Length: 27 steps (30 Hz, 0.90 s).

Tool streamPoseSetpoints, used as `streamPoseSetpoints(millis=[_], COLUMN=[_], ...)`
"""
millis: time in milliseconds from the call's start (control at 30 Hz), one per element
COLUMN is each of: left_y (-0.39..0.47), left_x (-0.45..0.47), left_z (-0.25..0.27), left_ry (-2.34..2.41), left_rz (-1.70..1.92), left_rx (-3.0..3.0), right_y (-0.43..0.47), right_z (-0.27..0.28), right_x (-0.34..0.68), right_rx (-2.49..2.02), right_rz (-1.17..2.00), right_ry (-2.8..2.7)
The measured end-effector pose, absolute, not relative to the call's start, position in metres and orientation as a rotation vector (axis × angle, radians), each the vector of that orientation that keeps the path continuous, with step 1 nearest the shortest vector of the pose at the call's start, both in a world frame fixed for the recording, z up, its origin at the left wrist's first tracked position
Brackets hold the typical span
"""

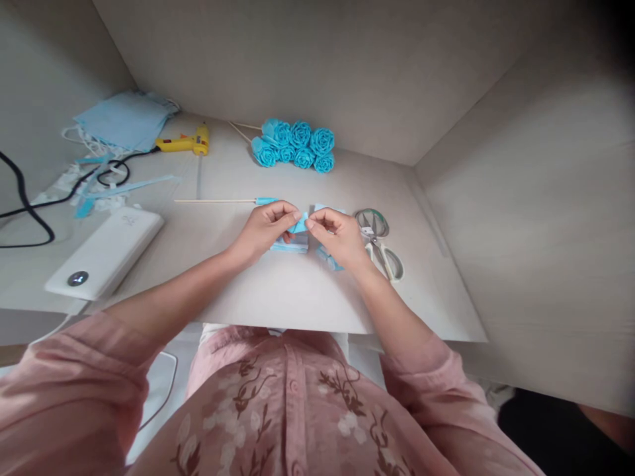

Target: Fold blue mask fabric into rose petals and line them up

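Observation:
Between my two hands is a small light-blue piece of material (299,223). My left hand (268,228) pinches its left side, and my right hand (338,235) pinches its right side. Under and beside the hands lie folded pale-blue pieces (290,246), partly covered by my fingers. Just beyond my left hand rests a thin wooden stick (215,201) with a blue wrapped end (265,200). Scissors with white handles (384,258) lie to the right of my right hand, next to a roll of tape (380,223).
Several blue flowers (302,135) on sticks lie at the back. To the left are a yellow glue gun (186,142), a stack of blue face masks (126,119), blue and white scraps (86,205), a black cable (24,198) and a white power bank (106,254). Panels (536,178) enclose the table.

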State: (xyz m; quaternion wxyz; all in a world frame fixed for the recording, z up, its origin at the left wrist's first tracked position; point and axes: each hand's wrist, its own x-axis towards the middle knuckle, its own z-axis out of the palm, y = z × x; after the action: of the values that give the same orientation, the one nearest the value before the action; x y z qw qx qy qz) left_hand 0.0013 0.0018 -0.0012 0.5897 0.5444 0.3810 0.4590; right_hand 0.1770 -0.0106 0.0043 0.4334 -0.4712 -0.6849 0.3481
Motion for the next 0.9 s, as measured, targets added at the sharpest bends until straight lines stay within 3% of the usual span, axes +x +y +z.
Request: streamPoseSetpoints(millis=[900], left_y=[0.0001], left_x=[0.0004], left_z=[-0.0003], left_ry=[0.847], left_rz=[0.931], left_rx=[1.32], right_y=[-0.0105], right_z=[0.0004], right_x=[0.1726], right_rx=[-1.129], right_rz=[0.83], right_ry=[-1.67])
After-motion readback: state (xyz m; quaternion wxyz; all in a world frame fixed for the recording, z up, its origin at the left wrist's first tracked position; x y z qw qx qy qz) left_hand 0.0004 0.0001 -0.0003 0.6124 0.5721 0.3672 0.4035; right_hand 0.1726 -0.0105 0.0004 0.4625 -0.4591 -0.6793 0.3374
